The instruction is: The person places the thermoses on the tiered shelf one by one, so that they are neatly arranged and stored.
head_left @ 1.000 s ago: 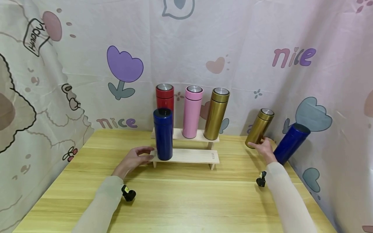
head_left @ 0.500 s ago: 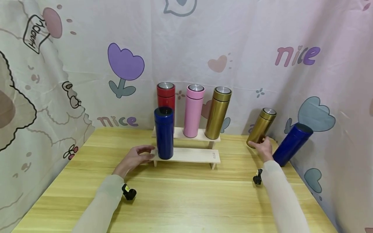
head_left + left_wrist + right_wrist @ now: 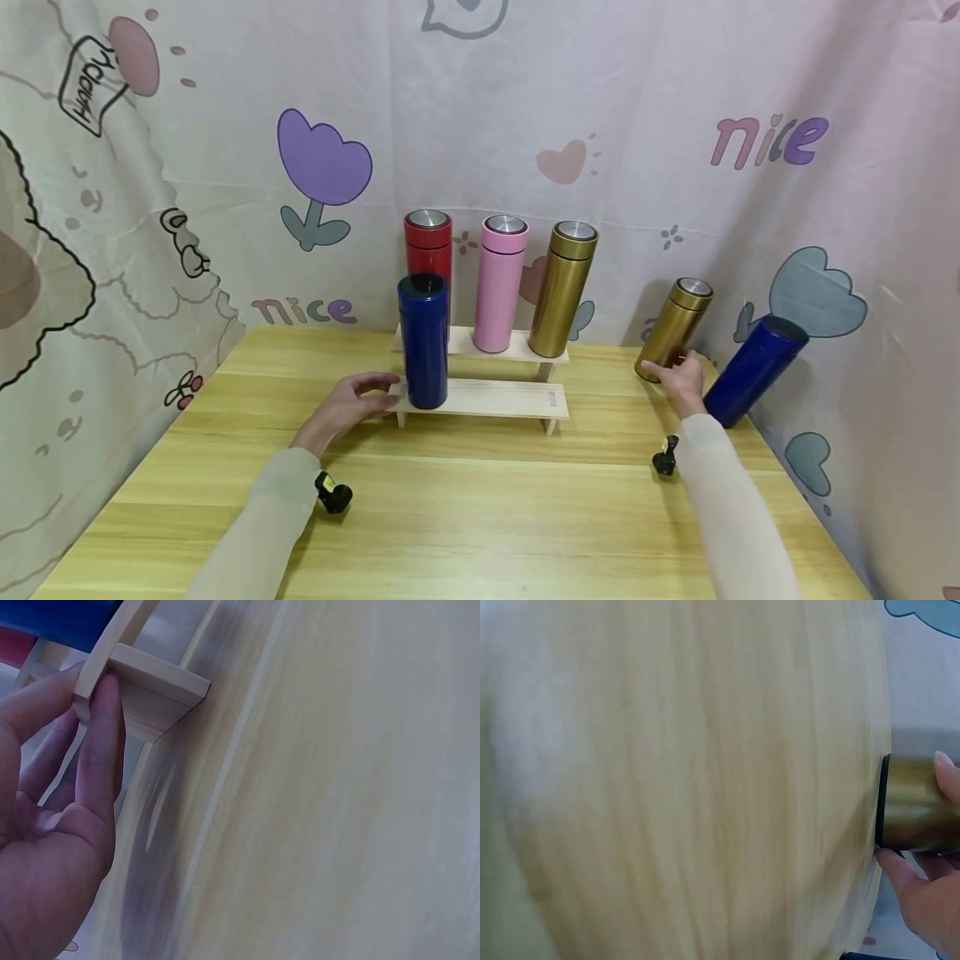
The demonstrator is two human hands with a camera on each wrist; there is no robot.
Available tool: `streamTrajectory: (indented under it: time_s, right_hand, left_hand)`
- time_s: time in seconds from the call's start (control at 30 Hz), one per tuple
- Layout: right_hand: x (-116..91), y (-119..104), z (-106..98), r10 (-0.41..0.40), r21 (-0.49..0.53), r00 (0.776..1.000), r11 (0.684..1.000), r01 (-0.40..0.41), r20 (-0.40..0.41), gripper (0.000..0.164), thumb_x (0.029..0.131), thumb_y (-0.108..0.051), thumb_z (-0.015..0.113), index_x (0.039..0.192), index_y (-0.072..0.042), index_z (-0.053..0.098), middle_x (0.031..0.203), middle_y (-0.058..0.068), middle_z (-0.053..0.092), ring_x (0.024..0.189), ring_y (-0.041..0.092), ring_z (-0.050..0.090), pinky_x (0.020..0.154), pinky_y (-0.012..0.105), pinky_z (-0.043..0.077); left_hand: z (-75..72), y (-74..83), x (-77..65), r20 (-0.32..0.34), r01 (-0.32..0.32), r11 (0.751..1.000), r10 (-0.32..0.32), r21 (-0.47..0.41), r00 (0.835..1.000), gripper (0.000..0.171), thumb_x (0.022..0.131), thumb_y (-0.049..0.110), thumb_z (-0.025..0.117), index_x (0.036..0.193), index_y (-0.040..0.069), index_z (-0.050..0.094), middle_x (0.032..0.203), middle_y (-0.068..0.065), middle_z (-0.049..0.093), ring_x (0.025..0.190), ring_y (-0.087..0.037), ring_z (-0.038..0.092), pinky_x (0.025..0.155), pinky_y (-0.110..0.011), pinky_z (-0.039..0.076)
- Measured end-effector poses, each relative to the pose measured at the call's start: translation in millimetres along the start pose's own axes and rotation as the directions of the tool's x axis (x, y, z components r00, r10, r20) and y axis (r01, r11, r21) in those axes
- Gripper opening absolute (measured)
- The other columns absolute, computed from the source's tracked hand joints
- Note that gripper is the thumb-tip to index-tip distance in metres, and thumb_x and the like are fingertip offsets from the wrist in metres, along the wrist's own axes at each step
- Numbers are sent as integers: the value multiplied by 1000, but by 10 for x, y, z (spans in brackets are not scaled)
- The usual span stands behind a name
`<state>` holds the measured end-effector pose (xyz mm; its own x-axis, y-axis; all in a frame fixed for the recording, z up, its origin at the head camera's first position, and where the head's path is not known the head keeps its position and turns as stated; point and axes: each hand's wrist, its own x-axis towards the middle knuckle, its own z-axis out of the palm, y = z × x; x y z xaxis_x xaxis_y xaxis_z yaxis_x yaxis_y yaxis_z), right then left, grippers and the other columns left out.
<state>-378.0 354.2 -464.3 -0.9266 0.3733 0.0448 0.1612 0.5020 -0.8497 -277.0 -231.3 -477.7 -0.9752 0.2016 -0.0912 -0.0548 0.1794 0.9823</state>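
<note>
My left hand (image 3: 351,408) pinches the left end of a two-step wooden display rack (image 3: 510,398). In the left wrist view, its thumb and fingertips (image 3: 105,697) lie on either side of the board's edge. A dark blue thermos (image 3: 425,346) stands upright on the lower step beside that hand. My right hand (image 3: 681,382) grips a gold thermos (image 3: 675,325) low near its base at the table's back right. The right wrist view shows fingers on both sides of the gold body (image 3: 915,806), the base right at the tabletop.
A red thermos (image 3: 431,258), a pink thermos (image 3: 498,287) and another gold thermos (image 3: 561,292) stand on the upper step. A second blue thermos (image 3: 753,375) stands right of my right hand at the table's edge. A printed curtain (image 3: 630,83) hangs behind the wooden table (image 3: 480,517).
The head view shifts slightly. My right forearm has swung a little to the left, with that hand staying at the gold thermos. My left hand stays on the rack.
</note>
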Motion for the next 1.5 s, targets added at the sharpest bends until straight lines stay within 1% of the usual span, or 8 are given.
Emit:
streamTrajectory:
  time_s: [0.3,0.6,0.67,0.73,0.83,0.9,1.2,1.5]
  right_hand:
    - [-68,-31,-70,-52,-31,998,998,54,44,86,88,-24,81,152,9,34,148,36,47,136,46,48,114,54,45]
    - [-215,-115,-219,-106,-52,981,992,116,162,91,90,-27,80,156,9,28,153,37,43,140,48,47,115,53,44]
    - [-261,-152,-258,-122,-34,973,991,131,194,91,91,-25,80,156,9,27,153,37,43,140,48,47,110,47,47]
    - [-299,-182,-296,-138,-27,966,989,147,219,90,91,-24,79,157,8,27,152,36,45,140,47,48,101,34,51]
    - [-343,-219,-350,-156,-2,958,987,161,242,89,92,-23,79,157,8,27,151,36,45,139,47,48,87,14,46]
    - [-369,-245,-380,-162,8,956,986,165,245,89,91,-23,79,157,7,27,151,36,46,138,46,49,79,8,44]
    - [-468,-381,-456,-170,29,945,985,169,281,96,92,-29,80,161,2,21,153,33,44,140,44,47,83,12,45]
    - [-626,-483,-373,-179,108,922,983,150,343,99,92,-27,80,164,-2,16,154,32,44,142,42,46,82,9,49]
  left_hand:
    - [7,-29,9,2,-2,1000,2,-19,1000,54,96,11,73,144,-4,53,148,-27,52,104,-9,67,89,-28,62]
    - [-5,-34,16,10,-18,999,19,-33,1000,55,96,12,73,145,-5,52,146,-29,52,103,-9,67,90,-28,62]
    - [-6,-37,18,11,-18,999,18,-34,1000,55,96,12,72,145,-5,51,146,-29,51,103,-9,67,89,-28,62]
    - [-6,-38,18,12,-17,999,18,-38,1000,56,97,12,72,145,-6,51,147,-29,50,103,-8,67,89,-28,62]
    - [-4,-36,14,12,-17,999,18,-39,1000,56,97,12,72,145,-5,50,147,-29,50,103,-8,67,90,-28,62]
    - [-1,-34,12,14,-20,999,20,-36,1000,57,97,13,72,146,-5,50,148,-29,50,104,-8,67,90,-28,62]
    - [-13,-40,2,12,-13,999,14,-45,1000,57,97,14,72,146,-5,50,147,-28,49,103,-8,66,90,-27,62]
    - [0,-23,-5,11,-12,999,12,-45,1000,58,97,13,73,146,-5,50,148,-29,50,105,-8,66,91,-28,62]
